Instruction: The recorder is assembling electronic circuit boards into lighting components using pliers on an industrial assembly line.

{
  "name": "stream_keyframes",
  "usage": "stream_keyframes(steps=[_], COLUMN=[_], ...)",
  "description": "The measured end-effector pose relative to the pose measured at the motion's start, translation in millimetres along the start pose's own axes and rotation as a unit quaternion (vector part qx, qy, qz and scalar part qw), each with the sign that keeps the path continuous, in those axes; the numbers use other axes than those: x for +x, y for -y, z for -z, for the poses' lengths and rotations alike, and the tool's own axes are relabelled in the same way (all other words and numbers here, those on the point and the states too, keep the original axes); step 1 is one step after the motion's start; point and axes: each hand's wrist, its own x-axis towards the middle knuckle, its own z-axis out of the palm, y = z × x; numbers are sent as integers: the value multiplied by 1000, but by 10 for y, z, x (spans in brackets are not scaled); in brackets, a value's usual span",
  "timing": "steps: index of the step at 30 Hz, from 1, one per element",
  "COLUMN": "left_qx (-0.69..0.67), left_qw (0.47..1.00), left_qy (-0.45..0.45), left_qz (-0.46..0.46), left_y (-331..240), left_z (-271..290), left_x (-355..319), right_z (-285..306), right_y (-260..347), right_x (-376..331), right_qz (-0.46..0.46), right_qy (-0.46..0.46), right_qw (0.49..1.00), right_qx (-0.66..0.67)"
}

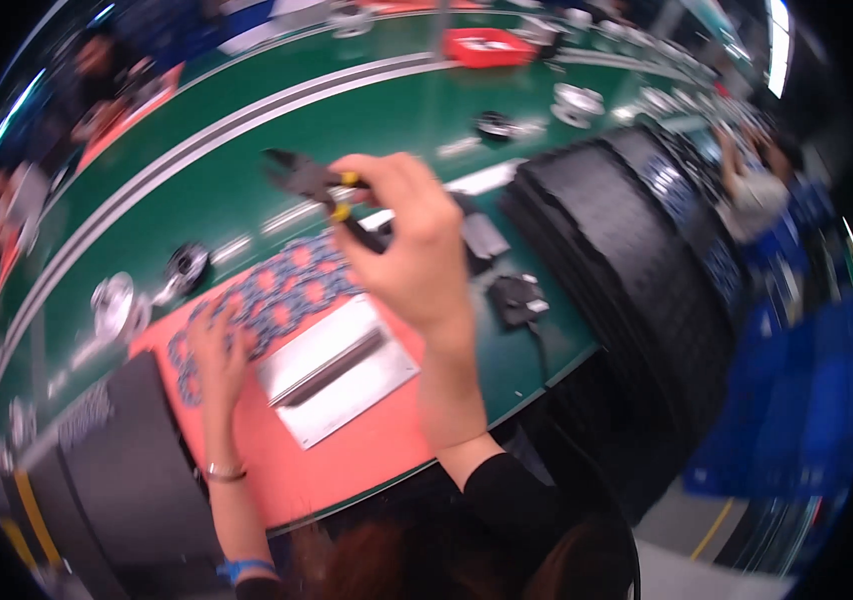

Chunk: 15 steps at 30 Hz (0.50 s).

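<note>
My right hand [417, 245] is raised above the bench, closed around a pair of side cutters [302, 176] with dark jaws and black-and-yellow handles. The jaws point to the far left. Lower and to the left, my left hand [220, 350] reaches over the orange mat [347, 485] with its fingers apart, at the near left edge of a group of dark blue-grey rings [292, 285]. Motion blur hides whether the fingertips touch a ring. Between my hands a silver metal plate [312, 428] lies on the mat, with a long bar across its middle.
Stacked black trays [587, 220] stand on the right, and a dark grey bin [132, 450] on the left. A small black box [519, 300] with a cable sits right of the mat. Round metal parts [119, 305] and a red tray [489, 47] are on the green bench. Other people work farther off.
</note>
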Motion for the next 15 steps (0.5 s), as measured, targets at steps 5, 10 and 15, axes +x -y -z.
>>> stream_keyframes(steps=[5,10,15], left_qx=[-158,-230,-208], left_qw=[986,973,978], left_qy=[36,32,22], left_qz=[35,15,19], left_y=[-413,-604,-808], left_z=[510,861,983], left_x=[132,135,138], right_z=[977,2274,3444], right_y=[-24,-415,-1753], right_x=[119,438,586], right_qz=[20,-66,-330], right_qy=[-162,-249,-252], right_qw=[976,892,778], right_qx=[-147,-372,-471])
